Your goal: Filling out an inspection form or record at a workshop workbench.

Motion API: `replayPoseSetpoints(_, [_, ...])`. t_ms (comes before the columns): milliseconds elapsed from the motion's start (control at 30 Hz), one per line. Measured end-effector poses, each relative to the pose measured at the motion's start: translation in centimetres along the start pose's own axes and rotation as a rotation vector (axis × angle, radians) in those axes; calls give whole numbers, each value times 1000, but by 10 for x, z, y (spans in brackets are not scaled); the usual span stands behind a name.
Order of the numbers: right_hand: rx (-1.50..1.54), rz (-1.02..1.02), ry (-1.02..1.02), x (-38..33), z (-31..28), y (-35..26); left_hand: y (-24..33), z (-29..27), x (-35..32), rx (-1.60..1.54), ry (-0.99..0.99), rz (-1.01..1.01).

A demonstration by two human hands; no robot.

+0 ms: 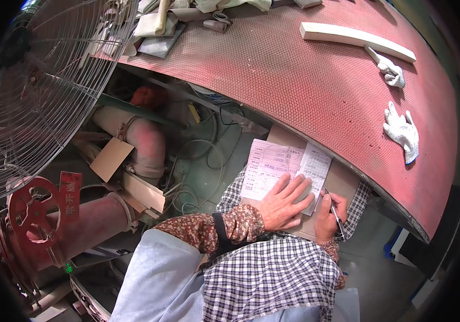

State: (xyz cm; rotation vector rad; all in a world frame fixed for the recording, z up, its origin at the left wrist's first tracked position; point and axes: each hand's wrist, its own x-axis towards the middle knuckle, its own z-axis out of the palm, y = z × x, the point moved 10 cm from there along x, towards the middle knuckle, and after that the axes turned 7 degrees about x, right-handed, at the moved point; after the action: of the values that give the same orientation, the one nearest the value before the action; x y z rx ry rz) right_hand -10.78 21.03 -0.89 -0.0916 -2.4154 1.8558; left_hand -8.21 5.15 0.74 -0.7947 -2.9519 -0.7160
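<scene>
My left hand lies flat with its fingers spread over a printed form that has handwriting on it. Beside that form, a narrower printed slip lies partly under my fingertips. Both papers rest on a brown cardboard sheet across my lap. Closed around a pen, my right hand is at the lower right edge of the papers. The pen's tip points up toward the slip; whether it touches the paper I cannot tell.
A red mesh-topped table curves ahead, bearing two white gloves, a pale bar and cloth scraps. At left stand a large wire-caged fan, a red valve wheel and thick pipes. Hoses lie on the floor.
</scene>
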Motion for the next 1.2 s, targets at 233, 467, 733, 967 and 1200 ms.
replayPoseSetpoints(233, [-66, -33, 65, 0, -6, -2, 1, 1, 2, 37, -40, -7])
replayPoseSetpoints(467, [-145, -49, 39, 2, -6, -13, 2, 3, 3, 64, -59, -8])
replayPoseSetpoints(733, [-160, -51, 11, 4, -1, -16, 2, 2, 3, 91, -80, -9])
replayPoseSetpoints(967, [-157, -35, 2, 3, -1, -10, 2, 3, 4, 100, -84, -8])
replayPoseSetpoints(1200, [-153, -63, -2, 4, 0, -14, 2, 4, 4, 97, -72, -6])
